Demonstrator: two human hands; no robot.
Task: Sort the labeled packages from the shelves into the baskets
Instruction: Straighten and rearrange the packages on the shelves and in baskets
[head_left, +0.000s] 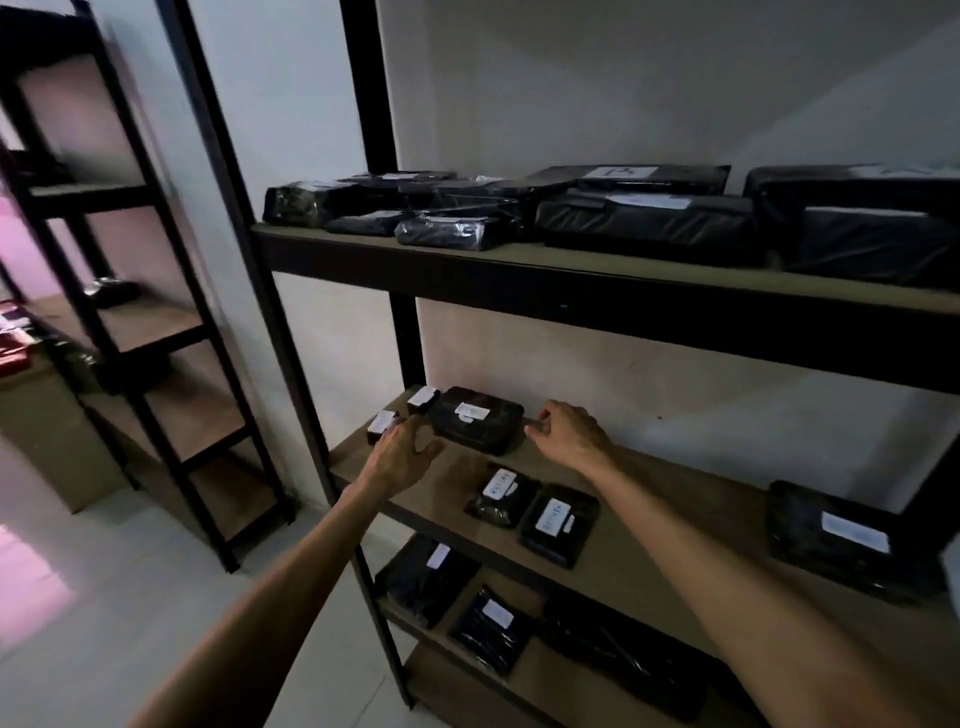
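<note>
Both arms out over the middle shelf (649, 525), left hand (402, 452) and right hand (569, 434) spread open, empty, flanking the black labeled package (478, 420), neither clearly touching it.

A second black metal rack (156, 332) stands to the left, well apart, with brown boards. Behind it a white wall (291, 104); below, a pale tiled floor (130, 597). A cardboard box (47, 431) sits beside that rack
</note>
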